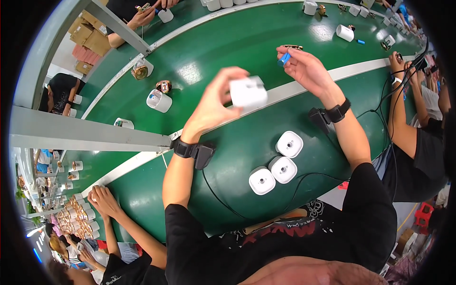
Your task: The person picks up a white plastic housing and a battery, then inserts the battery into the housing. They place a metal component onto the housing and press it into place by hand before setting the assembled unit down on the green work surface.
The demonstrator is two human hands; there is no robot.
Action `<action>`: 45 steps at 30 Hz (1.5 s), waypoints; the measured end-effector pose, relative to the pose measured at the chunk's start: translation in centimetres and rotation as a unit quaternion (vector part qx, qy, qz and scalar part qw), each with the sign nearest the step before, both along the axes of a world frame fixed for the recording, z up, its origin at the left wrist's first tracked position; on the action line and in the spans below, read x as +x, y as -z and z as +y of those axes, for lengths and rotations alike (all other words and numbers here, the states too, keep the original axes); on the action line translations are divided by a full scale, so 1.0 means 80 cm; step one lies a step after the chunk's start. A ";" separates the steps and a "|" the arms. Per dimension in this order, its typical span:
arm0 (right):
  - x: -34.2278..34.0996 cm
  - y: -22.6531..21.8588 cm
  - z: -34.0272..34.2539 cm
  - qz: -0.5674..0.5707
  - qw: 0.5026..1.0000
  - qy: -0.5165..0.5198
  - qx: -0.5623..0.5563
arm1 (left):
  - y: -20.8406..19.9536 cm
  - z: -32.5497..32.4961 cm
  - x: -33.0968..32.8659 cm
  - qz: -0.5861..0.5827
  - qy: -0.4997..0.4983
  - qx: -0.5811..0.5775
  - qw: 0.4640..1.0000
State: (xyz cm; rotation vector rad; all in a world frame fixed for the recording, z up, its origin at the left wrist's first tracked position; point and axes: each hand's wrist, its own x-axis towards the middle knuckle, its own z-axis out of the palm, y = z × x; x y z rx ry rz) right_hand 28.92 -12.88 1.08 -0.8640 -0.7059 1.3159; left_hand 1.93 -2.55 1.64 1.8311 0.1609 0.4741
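My left hand (209, 102) is closed around a white rounded plastic housing (249, 93), held up over the pale rail at the edge of the green belt; motion blurs it. Up and to the right, my right hand (308, 71) pinches a small blue cylinder (284, 59). A copper-coloured part (293, 47) shows just behind those fingertips; whether I hold it too is unclear. Between my forearms, three white housings stand close together on the green worktop: a far one (289, 143), a middle one (283, 170) and a near one (262, 181). Each has a small round hole on top.
Along the green belt (228, 52) sit a white cup (159, 100), a copper-coloured part (164, 86) and another white cup (345, 33). A grey metal post (95, 130) juts in from the left. Black cables (311, 175) cross the worktop. Co-workers sit on both sides.
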 end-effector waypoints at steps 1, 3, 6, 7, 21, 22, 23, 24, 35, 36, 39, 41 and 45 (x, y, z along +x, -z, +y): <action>-0.004 0.002 0.000 -0.004 1.000 0.017 -0.004 | 0.006 0.006 0.002 -0.083 -0.113 -0.059 0.988; -0.007 -0.003 -0.003 -0.014 0.999 0.041 -0.003 | 0.022 0.010 0.014 -0.111 -0.114 -0.094 0.983; -0.030 -0.006 -0.008 -0.092 0.993 0.070 0.016 | 0.036 0.007 0.021 -0.154 -0.129 -0.168 0.965; -0.038 -0.007 -0.010 -0.092 0.993 0.071 0.017 | 0.039 0.005 0.023 -0.154 -0.135 -0.144 0.968; -0.055 -0.004 -0.020 -0.301 0.932 0.123 0.161 | 0.051 -0.019 0.046 -0.128 -0.371 0.259 0.883; -0.056 -0.004 -0.020 -0.313 0.926 0.126 0.171 | 0.050 -0.019 0.046 -0.126 -0.372 0.259 0.882; -0.055 -0.004 -0.020 -0.312 0.926 0.125 0.171 | 0.049 -0.019 0.046 -0.132 -0.372 0.263 0.880; -0.054 -0.004 -0.020 -0.329 0.921 0.125 0.168 | 0.048 -0.019 0.046 -0.137 -0.372 0.266 0.878; -0.048 -0.008 -0.022 -0.423 0.885 0.114 0.159 | 0.055 -0.013 0.050 -0.161 -0.357 0.331 0.859; -0.048 -0.008 -0.022 -0.424 0.887 0.106 0.150 | 0.056 -0.012 0.050 -0.168 -0.353 0.341 0.855; -0.047 -0.006 -0.023 -0.427 0.890 0.093 0.129 | 0.058 -0.014 0.053 -0.178 -0.346 0.349 0.853; -0.049 -0.001 -0.020 -0.446 0.876 0.093 0.159 | 0.060 -0.015 0.056 -0.186 -0.343 0.349 0.852; -0.045 0.006 -0.016 -0.458 0.857 0.100 0.214 | 0.060 -0.017 0.062 -0.192 -0.339 0.359 0.848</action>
